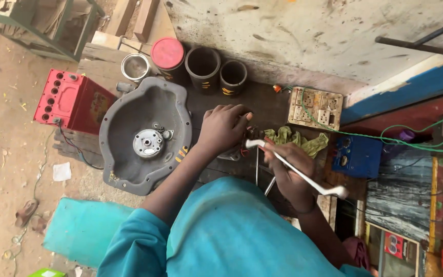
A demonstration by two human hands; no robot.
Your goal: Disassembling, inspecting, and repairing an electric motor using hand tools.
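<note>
Gripping a white tool (303, 174), the right hand (290, 166) sits beside the left hand (224, 125).

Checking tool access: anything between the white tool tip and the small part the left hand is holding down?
Nothing visible. The right hand holds the white tool with its tip right at the small part under the left hand. The green rag lies behind, the grey housing off to the left; neither crosses the path. The contact itself is partly hidden by fingers.
</note>
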